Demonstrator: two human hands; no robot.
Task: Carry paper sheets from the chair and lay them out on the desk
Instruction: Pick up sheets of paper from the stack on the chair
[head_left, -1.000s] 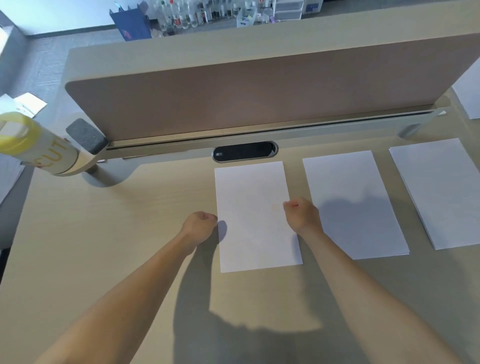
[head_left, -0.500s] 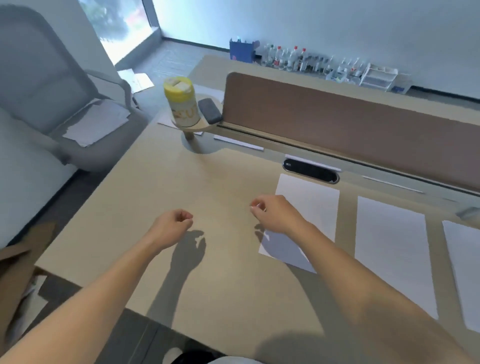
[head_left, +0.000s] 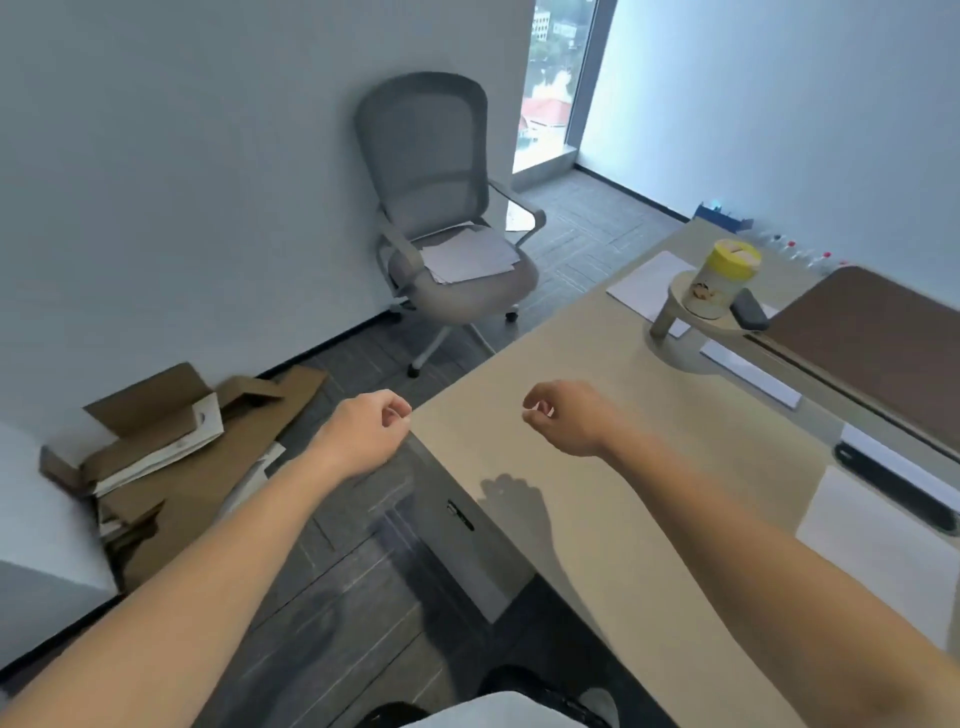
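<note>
A grey mesh office chair stands by the wall at the far middle, and a loose stack of white paper sheets lies on its seat. The beige desk fills the right side; one laid-out sheet shows at its right edge. My left hand hovers over the floor just left of the desk's corner, fingers loosely curled, holding nothing. My right hand hovers over the desk's near-left part, also loosely curled with nothing in it.
Flattened cardboard boxes lie on the floor at the left wall. A yellow-lidded canister stands on a small raised stand by the brown desk divider. Another white sheet lies beyond it. Dark floor separates the desk from the chair.
Both hands let go of the sheet they were laying on the desk. The view swung left, and the chair with its paper stack has come into view ahead.
</note>
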